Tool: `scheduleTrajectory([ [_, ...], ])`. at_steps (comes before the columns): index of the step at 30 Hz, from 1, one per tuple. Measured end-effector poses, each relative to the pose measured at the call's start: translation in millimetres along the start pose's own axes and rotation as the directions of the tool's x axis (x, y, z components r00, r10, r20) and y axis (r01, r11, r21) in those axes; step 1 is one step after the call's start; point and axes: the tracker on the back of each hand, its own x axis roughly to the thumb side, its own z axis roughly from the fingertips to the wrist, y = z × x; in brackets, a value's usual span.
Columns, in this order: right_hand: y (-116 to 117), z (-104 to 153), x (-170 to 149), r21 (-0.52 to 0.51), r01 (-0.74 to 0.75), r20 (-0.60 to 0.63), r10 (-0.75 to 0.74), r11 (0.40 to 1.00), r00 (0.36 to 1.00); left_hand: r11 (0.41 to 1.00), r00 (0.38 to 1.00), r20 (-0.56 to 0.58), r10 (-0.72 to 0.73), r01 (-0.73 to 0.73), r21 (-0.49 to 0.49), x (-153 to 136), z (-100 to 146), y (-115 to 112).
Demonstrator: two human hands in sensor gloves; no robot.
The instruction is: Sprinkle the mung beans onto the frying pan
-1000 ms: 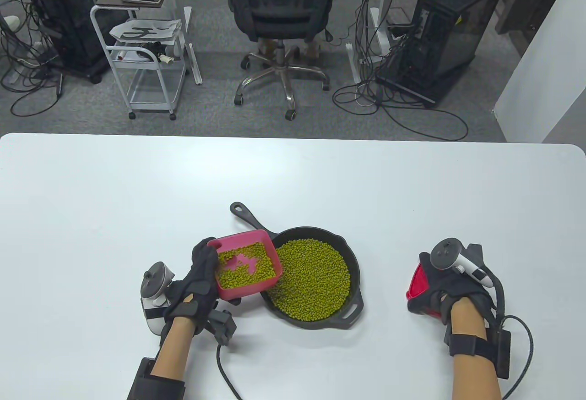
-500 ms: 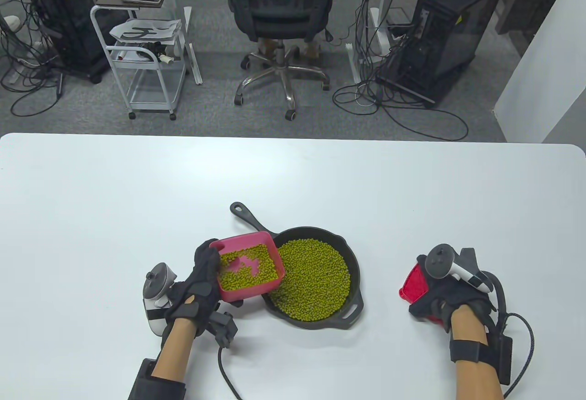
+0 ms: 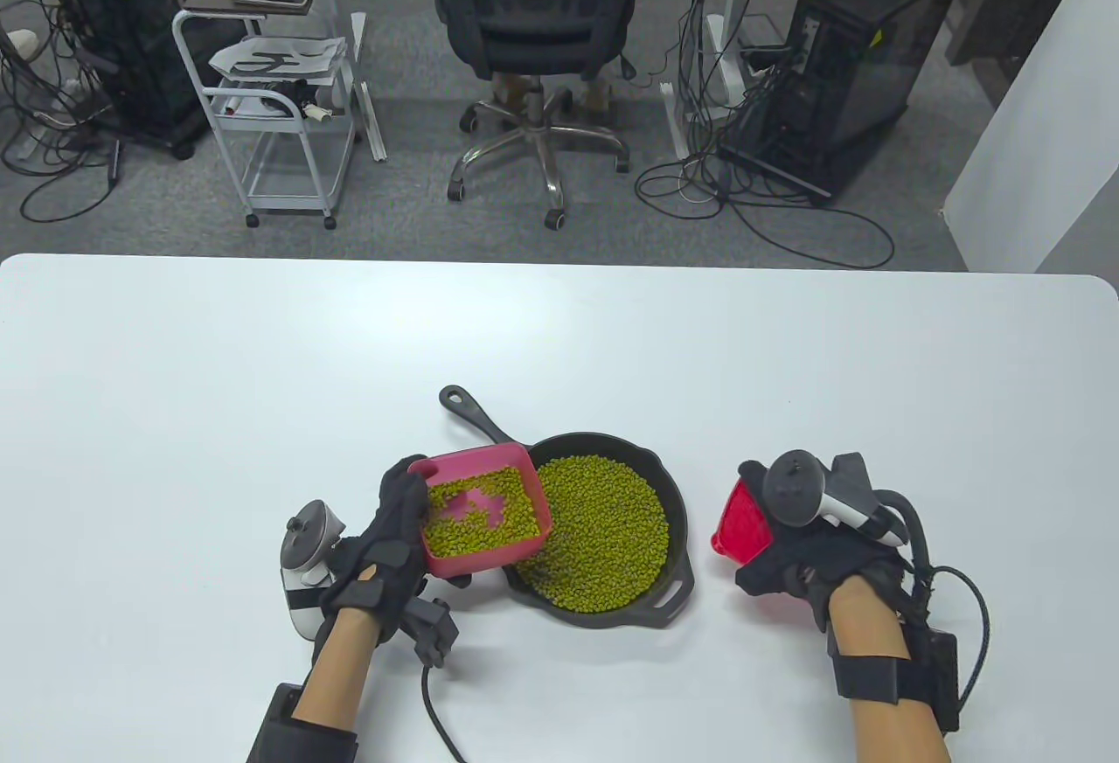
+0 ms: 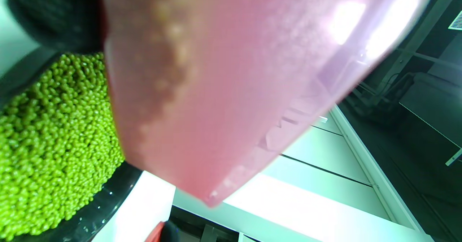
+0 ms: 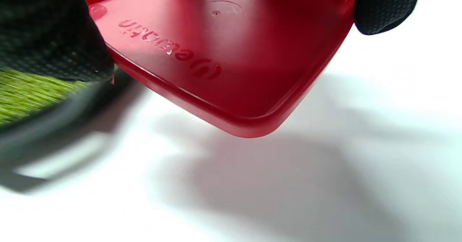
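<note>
Already the mung beans (image 3: 599,531) are covering the frying pan (image 3: 666,595) on the tabletop (image 3: 559,343), with more lying in the pink box (image 3: 483,512) the left hand (image 3: 385,544) is gripping, tilted over the pan's left rim. Pouring looks nearly finished; next, probably a steeper tilt. Beside the pan, the right hand (image 3: 809,558) is holding a red lid (image 3: 740,523), raised.

Most of the white table (image 3: 262,343) is open on the far side and far left, so there's loads of room there. The tight bit is near the front: frying pan (image 3: 603,527) in the middle, pink tub (image 3: 481,518) hanging over its left rim, red lid (image 3: 741,523) just right of it.
</note>
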Motion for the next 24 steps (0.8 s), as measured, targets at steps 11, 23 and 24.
scheduleTrajectory([
  [11, -39.2, 18.2, 124.1, -0.113, -0.051, 0.328, 0.086, 0.992, 0.941, 1.000, 1.000, -0.010, 0.005, -0.005, -0.030, -4.4, -0.6, -3.2],
  [23, -36.2, 11.6, 209.5, -0.093, -0.155, 0.451, 0.181, 0.983, 0.874, 0.996, 1.000, -0.009, 0.019, -0.020, -0.091, -6.7, -0.7, -12.2],
  [24, -36.2, 10.4, 212.2, -0.089, -0.154, 0.454, 0.178, 0.984, 0.873, 0.996, 1.000, -0.003, 0.003, -0.003, -0.092, -6.9, -0.6, -12.5],
])
